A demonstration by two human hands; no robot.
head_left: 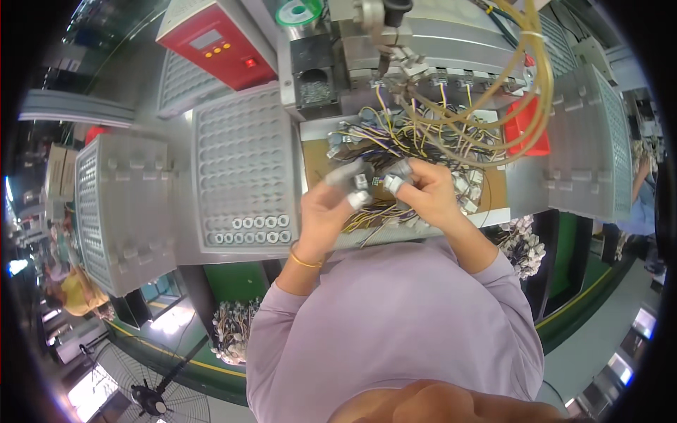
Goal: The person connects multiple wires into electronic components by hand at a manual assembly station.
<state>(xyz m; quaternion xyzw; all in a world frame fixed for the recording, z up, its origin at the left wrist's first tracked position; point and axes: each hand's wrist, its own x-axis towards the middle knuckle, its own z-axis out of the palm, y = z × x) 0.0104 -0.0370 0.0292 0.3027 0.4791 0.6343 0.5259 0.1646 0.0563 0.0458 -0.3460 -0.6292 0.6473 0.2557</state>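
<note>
Both my hands are pinched close together over the work board, white and grey covers on the fingertips. My right hand holds a small connector piece with a greenish face and thin wires, its tip pointing at the left hand. My left hand, blurred at the fingers, is closed with a small dark part showing between thumb and forefinger; its kind cannot be made out. Beyond the hands lies a heap of yellow, black and purple wire leads with small connectors. More wires lie just below the hands.
A grey tray of round pockets stands at left, several white round parts in its near rows. Behind are a red control box, a solder reel and a metal fixture with looping tan tubes. A red bin sits right.
</note>
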